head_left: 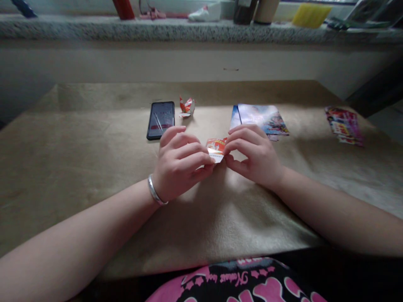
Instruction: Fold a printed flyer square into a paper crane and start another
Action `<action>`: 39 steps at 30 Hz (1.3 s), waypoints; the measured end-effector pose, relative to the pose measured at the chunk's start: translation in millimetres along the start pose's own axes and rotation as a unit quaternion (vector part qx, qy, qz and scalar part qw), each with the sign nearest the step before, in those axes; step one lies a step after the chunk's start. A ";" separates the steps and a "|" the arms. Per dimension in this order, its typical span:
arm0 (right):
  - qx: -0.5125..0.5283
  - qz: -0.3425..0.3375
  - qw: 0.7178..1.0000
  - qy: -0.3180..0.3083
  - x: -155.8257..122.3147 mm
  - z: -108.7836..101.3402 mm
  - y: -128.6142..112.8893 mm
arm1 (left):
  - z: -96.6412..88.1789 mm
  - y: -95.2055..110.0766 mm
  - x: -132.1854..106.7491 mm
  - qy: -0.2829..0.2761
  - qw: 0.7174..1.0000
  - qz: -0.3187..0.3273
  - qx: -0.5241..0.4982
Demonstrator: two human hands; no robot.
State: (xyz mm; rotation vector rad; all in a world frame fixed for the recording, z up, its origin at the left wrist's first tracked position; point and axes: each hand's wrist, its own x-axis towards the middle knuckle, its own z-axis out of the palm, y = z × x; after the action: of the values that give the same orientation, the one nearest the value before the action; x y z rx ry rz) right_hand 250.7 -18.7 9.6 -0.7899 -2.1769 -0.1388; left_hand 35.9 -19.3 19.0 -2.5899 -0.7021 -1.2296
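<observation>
A small piece of red, orange and white printed paper (215,147) is held above the middle of the table between both hands. My left hand (184,161) pinches its left lower edge, thumb and index finger together. On the paper's right side, the thumb and fingers of my right hand (252,153) close on its edge. Just beyond lies a folded red and white paper shape (187,107) with points sticking up. A stack of colourful printed sheets (262,117) rests behind my right hand, which hides part of its near edge.
A dark smartphone (161,120) lies behind my left hand. At the far right is a fanned pile of colourful cards (344,126). The table (94,159) ends at a wall, with a granite sill (176,31) above holding a yellow block (311,15) and a red object (124,8).
</observation>
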 end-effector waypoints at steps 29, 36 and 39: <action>0.001 0.060 0.998 -0.022 -15.2 4.4 15.1 | 6.8 -30.8 -11.9 -0.115 0.985 0.080 0.098; 0.002 0.046 0.998 -0.032 -11.4 5.6 13.1 | 9.9 -28.8 -13.5 -0.129 0.981 0.129 0.066; 0.015 0.074 0.997 -0.012 -10.1 4.9 13.2 | 8.6 -28.1 -12.8 -0.145 0.979 0.130 0.068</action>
State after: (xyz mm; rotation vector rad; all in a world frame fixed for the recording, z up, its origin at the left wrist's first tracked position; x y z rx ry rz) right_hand 260.1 -11.5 -3.1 -0.9368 -2.1287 -0.0206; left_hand 20.9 4.0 2.7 -2.6653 -0.4547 -0.7127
